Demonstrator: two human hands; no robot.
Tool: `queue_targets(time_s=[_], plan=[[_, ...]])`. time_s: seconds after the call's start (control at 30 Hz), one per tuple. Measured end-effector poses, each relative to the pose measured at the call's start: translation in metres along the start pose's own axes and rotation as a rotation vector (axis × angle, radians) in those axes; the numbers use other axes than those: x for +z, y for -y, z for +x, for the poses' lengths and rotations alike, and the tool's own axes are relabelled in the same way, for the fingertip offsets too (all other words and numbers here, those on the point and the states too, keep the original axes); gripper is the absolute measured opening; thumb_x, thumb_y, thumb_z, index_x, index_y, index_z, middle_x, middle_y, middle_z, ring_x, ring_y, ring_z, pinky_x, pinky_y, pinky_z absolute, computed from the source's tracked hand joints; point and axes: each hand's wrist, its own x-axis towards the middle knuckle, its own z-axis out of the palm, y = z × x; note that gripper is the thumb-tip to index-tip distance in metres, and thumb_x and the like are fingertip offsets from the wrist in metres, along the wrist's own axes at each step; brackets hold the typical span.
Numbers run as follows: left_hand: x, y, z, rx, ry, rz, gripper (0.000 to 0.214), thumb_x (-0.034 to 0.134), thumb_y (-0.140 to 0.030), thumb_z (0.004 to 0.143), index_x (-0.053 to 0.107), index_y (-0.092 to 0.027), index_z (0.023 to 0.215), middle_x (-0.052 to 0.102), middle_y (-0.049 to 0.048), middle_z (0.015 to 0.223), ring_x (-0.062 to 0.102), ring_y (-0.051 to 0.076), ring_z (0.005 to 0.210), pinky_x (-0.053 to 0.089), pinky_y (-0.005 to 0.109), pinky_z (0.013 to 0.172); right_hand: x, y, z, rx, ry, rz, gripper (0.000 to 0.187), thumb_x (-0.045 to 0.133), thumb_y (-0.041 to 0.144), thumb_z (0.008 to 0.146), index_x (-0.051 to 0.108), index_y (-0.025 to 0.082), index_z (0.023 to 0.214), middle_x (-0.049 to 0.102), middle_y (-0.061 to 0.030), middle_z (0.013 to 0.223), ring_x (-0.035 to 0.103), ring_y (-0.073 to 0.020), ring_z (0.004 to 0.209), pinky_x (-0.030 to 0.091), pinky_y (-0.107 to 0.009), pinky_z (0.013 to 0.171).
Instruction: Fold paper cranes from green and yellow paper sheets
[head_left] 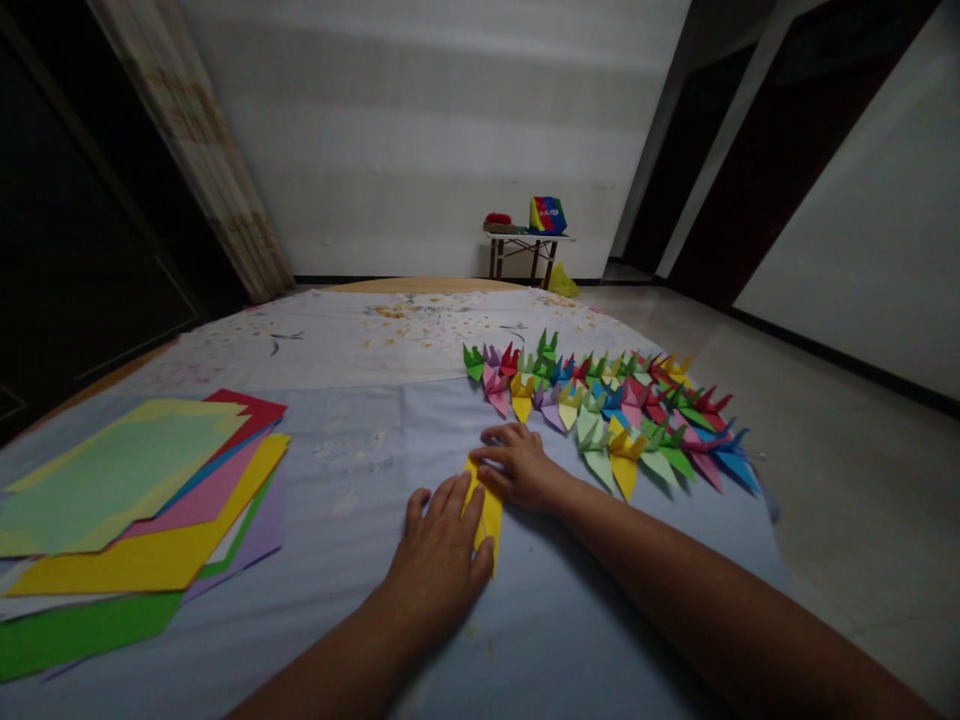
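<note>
A folded yellow paper (489, 518) lies on the light blue cloth (360, 470) in front of me. My left hand (442, 555) rests flat on the paper's left side, fingers stretched out. My right hand (521, 465) presses down on the paper's upper end with its fingers curled over it. Right of my hands, several folded paper cranes (622, 410) in many colours stand in rows on the cloth.
A fanned stack of coloured paper sheets (135, 500) lies at the left. A white patterned cloth (360, 335) covers the far part of the surface. A small table (525, 245) with a colourful box stands against the far wall. Bare floor (825, 450) is at the right.
</note>
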Motion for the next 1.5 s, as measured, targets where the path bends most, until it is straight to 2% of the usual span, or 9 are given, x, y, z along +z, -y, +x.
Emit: queue_targets(time_s=[0.17,0.3,0.53,0.77,0.87,1.1,1.3,1.5], plan=[[0.002,0.000,-0.001,0.008,-0.028,-0.002,0.048,0.034,-0.038,0.088,0.043,-0.017,0.131,0.040,0.0124,0.140,0.032,0.026,0.129,0.019,0.049,0.104,-0.009,0.006,-0.004,-0.033,-0.081,-0.015,0.030,0.048,0.036,0.088,0.060,0.027,0.114,0.050,-0.0090,0.123,0.035,-0.0264,0.115,0.029,-0.045,0.093],[0.001,-0.001,-0.001,0.005,-0.030,-0.011,0.046,0.035,-0.037,0.088,0.045,-0.019,0.128,0.043,0.0111,0.138,0.033,0.025,0.128,0.019,0.048,0.104,-0.012,0.012,-0.010,-0.135,0.029,-0.060,0.033,0.043,0.041,0.090,0.058,0.032,0.117,0.046,-0.0063,0.131,0.031,-0.0282,0.121,0.025,-0.048,0.096],[-0.001,-0.002,0.000,0.000,-0.015,0.001,0.049,0.035,-0.037,0.087,0.042,-0.017,0.131,0.040,0.0125,0.140,0.033,0.027,0.128,0.018,0.051,0.104,-0.008,0.005,0.000,-0.058,0.089,-0.145,0.035,0.035,0.044,0.092,0.055,0.037,0.119,0.039,-0.0054,0.138,0.024,-0.0314,0.127,0.022,-0.054,0.096],[-0.002,-0.001,-0.002,-0.003,-0.009,0.016,0.048,0.034,-0.039,0.088,0.043,-0.018,0.131,0.040,0.0117,0.141,0.033,0.027,0.129,0.017,0.052,0.105,-0.016,0.006,0.001,-0.042,0.025,-0.150,0.036,0.036,0.040,0.092,0.054,0.031,0.122,0.039,-0.0080,0.138,0.023,-0.0308,0.128,0.021,-0.053,0.097],[0.002,-0.001,-0.002,0.007,-0.026,0.039,0.049,0.033,-0.039,0.089,0.041,-0.018,0.133,0.040,0.0118,0.140,0.032,0.027,0.129,0.016,0.053,0.106,-0.016,0.007,-0.005,-0.093,0.059,-0.123,0.033,0.040,0.040,0.091,0.057,0.034,0.118,0.041,-0.0059,0.137,0.024,-0.0307,0.128,0.022,-0.052,0.097],[0.009,-0.006,-0.004,-0.006,-0.010,0.089,0.052,0.025,-0.038,0.091,0.037,-0.014,0.136,0.033,0.0116,0.144,0.023,0.025,0.135,0.005,0.056,0.108,-0.006,0.002,-0.005,-0.059,0.072,-0.128,0.031,0.048,0.040,0.086,0.058,0.039,0.116,0.044,-0.0045,0.133,0.026,-0.0317,0.127,0.021,-0.052,0.095],[0.001,-0.015,-0.016,0.009,0.064,0.087,0.054,0.026,-0.038,0.090,0.035,-0.011,0.136,0.029,0.0133,0.144,0.020,0.026,0.136,0.006,0.056,0.109,-0.003,0.002,-0.007,-0.058,0.046,-0.135,0.032,0.045,0.041,0.088,0.055,0.039,0.118,0.045,-0.0050,0.131,0.028,-0.0304,0.125,0.022,-0.050,0.095],[-0.006,-0.028,-0.032,0.073,0.152,0.105,0.059,0.028,-0.043,0.089,0.036,-0.008,0.136,0.029,0.0157,0.143,0.021,0.028,0.135,0.014,0.051,0.110,-0.002,0.002,-0.008,-0.058,0.054,-0.153,0.033,0.044,0.042,0.088,0.054,0.039,0.120,0.046,-0.0060,0.130,0.029,-0.0309,0.124,0.023,-0.051,0.093]])
